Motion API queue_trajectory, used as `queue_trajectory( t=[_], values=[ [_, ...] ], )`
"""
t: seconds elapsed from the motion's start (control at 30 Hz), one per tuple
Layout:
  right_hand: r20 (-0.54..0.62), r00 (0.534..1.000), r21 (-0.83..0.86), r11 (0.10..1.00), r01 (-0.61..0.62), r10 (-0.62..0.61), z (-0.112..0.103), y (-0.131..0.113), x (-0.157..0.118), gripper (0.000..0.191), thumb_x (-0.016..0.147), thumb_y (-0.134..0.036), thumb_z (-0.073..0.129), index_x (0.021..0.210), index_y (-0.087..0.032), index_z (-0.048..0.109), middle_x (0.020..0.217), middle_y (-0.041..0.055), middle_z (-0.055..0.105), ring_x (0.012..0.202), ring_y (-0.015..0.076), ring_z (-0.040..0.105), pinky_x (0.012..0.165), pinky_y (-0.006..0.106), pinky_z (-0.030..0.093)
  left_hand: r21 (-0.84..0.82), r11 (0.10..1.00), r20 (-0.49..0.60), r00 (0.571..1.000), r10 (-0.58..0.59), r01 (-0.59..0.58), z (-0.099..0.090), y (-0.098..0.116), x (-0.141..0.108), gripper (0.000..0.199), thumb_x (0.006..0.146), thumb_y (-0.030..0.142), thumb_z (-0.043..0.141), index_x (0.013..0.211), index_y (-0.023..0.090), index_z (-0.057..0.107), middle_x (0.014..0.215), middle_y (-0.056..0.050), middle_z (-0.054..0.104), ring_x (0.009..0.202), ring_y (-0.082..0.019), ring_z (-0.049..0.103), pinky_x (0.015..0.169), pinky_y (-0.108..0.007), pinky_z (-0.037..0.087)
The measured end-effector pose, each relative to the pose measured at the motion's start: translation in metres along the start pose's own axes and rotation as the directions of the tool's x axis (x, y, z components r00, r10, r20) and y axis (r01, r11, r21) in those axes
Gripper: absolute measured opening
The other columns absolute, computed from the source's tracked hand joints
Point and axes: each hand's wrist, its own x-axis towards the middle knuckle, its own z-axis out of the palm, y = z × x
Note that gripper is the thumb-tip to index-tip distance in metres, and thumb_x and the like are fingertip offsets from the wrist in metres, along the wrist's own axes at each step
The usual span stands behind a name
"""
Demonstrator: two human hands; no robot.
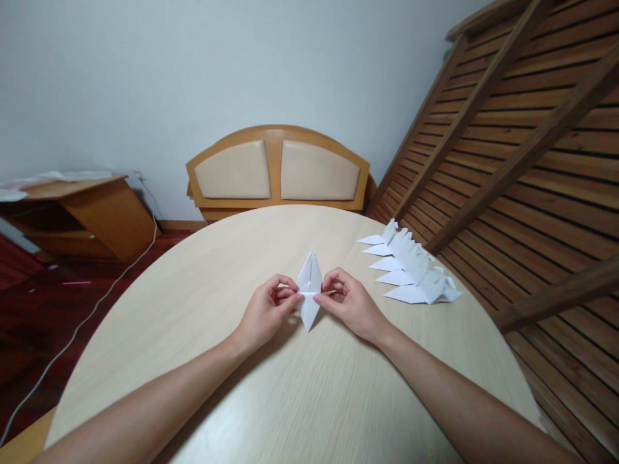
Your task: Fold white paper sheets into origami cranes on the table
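Between my hands, a little above the round table (217, 270), is a piece of folded white origami paper (309, 277). It has a long diamond shape, with a split upper point and a single lower point. My left hand (273, 303) pinches its left edge at the middle, thumb in front. On the opposite edge my right hand (345, 299) grips it the same way, thumb near the horizontal crease. To the right, several folded white paper figures (411, 264) with pointed ends stand in a slanting row on the table.
Slatted wooden boards (532, 161) lean close along the table's right side. Behind the table is a headboard (278, 132) with two cream panels. A wooden desk (111, 212) stands at the left, and a white cable (104, 299) runs across the dark red floor.
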Motion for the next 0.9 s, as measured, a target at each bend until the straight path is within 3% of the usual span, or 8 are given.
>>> queue_trajectory(
  t=[0.17,0.4,0.67,0.9],
  values=[
    [-0.01,0.999,0.011,0.999,-0.031,0.032,0.001,-0.004,-0.002,0.041,0.077,-0.036,0.077,0.093,-0.024,0.041,0.081,-0.0032,0.062,0.073,0.0146,0.063,0.071,0.03,0.051,0.11,0.993,-0.019,0.999,0.041,-0.039,0.0,0.002,-0.002,0.022,0.08,0.032,0.073,0.087,0.016,0.059,0.072,0.001,0.066,0.061,-0.01,0.058,0.056,-0.022,0.041],
    [-0.016,1.0,-0.031,0.999,0.021,-0.022,0.005,-0.003,-0.001,0.034,0.079,-0.029,0.071,0.096,-0.025,0.042,0.079,-0.0047,0.058,0.069,0.0136,0.06,0.067,0.03,0.049,0.192,0.978,-0.007,0.996,0.086,-0.083,0.004,0.006,-0.007,0.022,0.082,0.033,0.071,0.085,0.018,0.055,0.073,0.0,0.064,0.065,-0.012,0.06,0.057,-0.022,0.041],
    [0.002,1.0,-0.042,0.999,0.016,-0.016,0.004,-0.007,-0.002,0.034,0.079,-0.033,0.075,0.101,-0.022,0.051,0.077,-0.0024,0.064,0.071,0.0158,0.062,0.068,0.031,0.049,0.312,0.935,0.003,0.984,0.176,-0.168,0.002,0.009,-0.009,0.023,0.086,0.03,0.066,0.078,0.02,0.047,0.07,0.001,0.06,0.066,-0.012,0.06,0.056,-0.021,0.042],
    [-0.014,0.985,-0.164,0.972,0.166,-0.171,-0.001,-0.006,-0.003,0.024,0.082,-0.035,0.076,0.094,-0.022,0.059,0.089,0.0018,0.068,0.079,0.0171,0.064,0.073,0.032,0.052,0.345,0.904,0.05,0.967,0.251,-0.253,-0.004,0.002,-0.012,0.02,0.09,0.029,0.065,0.1,0.02,0.05,0.088,-0.004,0.069,0.078,-0.016,0.07,0.052,-0.019,0.051]
  ],
)
